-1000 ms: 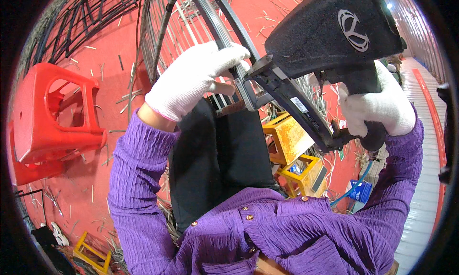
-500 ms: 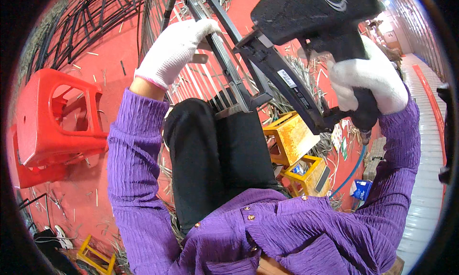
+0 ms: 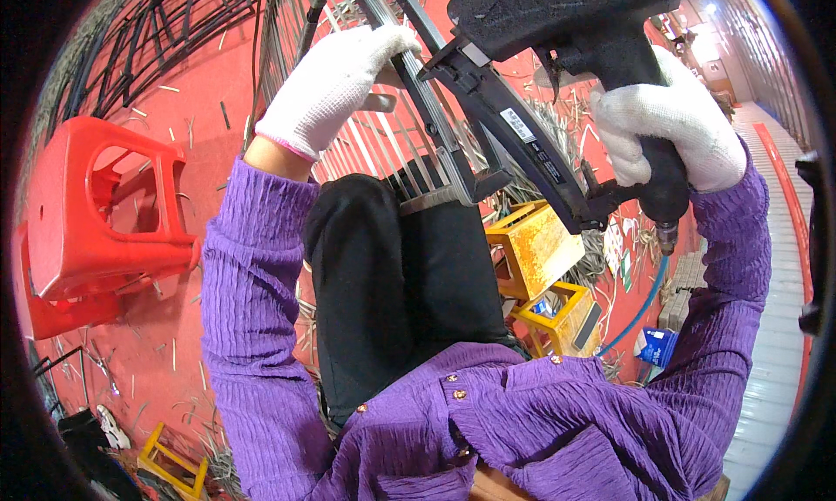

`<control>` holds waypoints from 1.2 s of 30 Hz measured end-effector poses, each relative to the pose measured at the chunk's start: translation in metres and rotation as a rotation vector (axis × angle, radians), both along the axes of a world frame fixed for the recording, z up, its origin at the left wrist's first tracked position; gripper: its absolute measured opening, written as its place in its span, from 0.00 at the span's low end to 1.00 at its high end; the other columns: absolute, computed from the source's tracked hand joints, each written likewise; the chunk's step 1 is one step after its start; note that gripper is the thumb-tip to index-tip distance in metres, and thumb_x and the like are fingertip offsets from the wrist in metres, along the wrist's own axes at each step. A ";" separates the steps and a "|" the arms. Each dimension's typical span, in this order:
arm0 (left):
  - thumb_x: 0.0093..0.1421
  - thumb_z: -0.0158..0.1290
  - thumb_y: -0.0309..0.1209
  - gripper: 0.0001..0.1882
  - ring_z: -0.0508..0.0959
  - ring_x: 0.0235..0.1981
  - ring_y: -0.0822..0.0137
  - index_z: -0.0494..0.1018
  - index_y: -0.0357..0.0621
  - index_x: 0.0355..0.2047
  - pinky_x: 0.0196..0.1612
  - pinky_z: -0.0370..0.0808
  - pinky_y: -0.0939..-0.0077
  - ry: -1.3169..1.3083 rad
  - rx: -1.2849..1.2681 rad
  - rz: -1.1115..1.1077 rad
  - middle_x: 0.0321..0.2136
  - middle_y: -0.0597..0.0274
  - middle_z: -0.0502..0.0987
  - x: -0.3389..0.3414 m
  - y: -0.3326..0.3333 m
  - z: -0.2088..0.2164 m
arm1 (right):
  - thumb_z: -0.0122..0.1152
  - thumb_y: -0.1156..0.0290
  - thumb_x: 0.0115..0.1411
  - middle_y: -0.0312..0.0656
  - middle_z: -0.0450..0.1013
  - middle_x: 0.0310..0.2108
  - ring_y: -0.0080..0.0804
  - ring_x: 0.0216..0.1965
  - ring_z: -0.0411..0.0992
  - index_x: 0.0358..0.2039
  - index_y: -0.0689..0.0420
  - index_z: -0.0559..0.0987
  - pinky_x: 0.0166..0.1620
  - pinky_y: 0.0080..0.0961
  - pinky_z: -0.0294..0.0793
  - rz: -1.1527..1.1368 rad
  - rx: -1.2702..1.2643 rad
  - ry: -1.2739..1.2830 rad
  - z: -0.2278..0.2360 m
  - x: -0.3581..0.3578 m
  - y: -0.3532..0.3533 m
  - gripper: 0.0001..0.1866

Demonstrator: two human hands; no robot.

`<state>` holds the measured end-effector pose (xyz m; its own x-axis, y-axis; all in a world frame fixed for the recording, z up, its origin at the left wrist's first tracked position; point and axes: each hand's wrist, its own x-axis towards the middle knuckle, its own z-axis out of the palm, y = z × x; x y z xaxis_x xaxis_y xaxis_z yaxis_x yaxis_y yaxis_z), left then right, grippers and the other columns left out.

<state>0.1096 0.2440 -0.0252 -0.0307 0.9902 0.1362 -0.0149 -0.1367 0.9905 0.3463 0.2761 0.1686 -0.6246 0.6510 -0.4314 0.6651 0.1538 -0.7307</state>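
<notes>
Red floor [image 3: 152,344], littered with pale scraps, spreads beneath and around both pairs of gloved fingers. The frame [image 3: 427,109], grey-barred and strung with thin pale rods, runs through the left fingers; its near end lies below them, over the black-trousered legs [image 3: 401,275]. Well to the left of the left fingers stands a red stool [image 3: 65,209]. The black fastening tool [image 3: 557,31], its body raised above and to the left of the right fingers, carries a slanting magazine between the two hands; its nose is close beside the frame's bar, just right of the left fingers, though contact cannot be judged. Below and to the left of the right fingers are two worn yellow stools, an upper one [image 3: 549,253] and a lower one [image 3: 570,327]. The left hand [image 3: 322,92], in a white glove, has its fingers curled around the bar; the right hand [image 3: 675,127], likewise gloved, has its fingers wrapped around the tool's handle. Below the right fingers lies a blue packet [image 3: 655,346]; a slim blue hose [image 3: 662,270] descends from the handle's metal fitting [image 3: 667,237]. A short flat strip [image 3: 378,102] projects just below the left fingers.
</notes>
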 end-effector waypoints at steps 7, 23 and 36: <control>0.68 0.46 0.42 0.17 0.79 0.39 0.71 0.75 0.46 0.47 0.41 0.79 0.70 -0.102 -0.070 0.070 0.34 0.64 0.78 0.004 0.002 -0.005 | 0.55 0.71 0.59 0.35 0.66 0.13 0.20 0.13 0.64 0.23 0.59 0.70 0.20 0.20 0.64 -0.175 -0.069 0.034 0.005 -0.007 0.000 0.09; 0.68 0.49 0.36 0.13 0.76 0.30 0.74 0.76 0.39 0.35 0.36 0.71 0.78 -0.266 -0.074 0.585 0.28 0.65 0.78 0.024 -0.059 -0.108 | 0.55 0.72 0.63 0.37 0.67 0.15 0.21 0.12 0.66 0.35 0.64 0.73 0.18 0.19 0.67 -0.177 -0.077 0.080 0.002 0.002 0.007 0.07; 0.68 0.47 0.33 0.12 0.80 0.30 0.65 0.75 0.37 0.36 0.36 0.75 0.71 0.088 -0.088 0.622 0.26 0.55 0.78 0.043 -0.068 -0.124 | 0.56 0.67 0.59 0.36 0.67 0.11 0.22 0.12 0.66 0.16 0.58 0.73 0.20 0.21 0.67 -0.018 -0.072 0.007 0.003 -0.004 0.013 0.15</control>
<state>0.1526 0.1763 -0.1496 -0.5963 0.7984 0.0834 0.1235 -0.0114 0.9923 0.3423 0.2890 0.1715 -0.6167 0.6294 -0.4728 0.6617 0.0892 -0.7444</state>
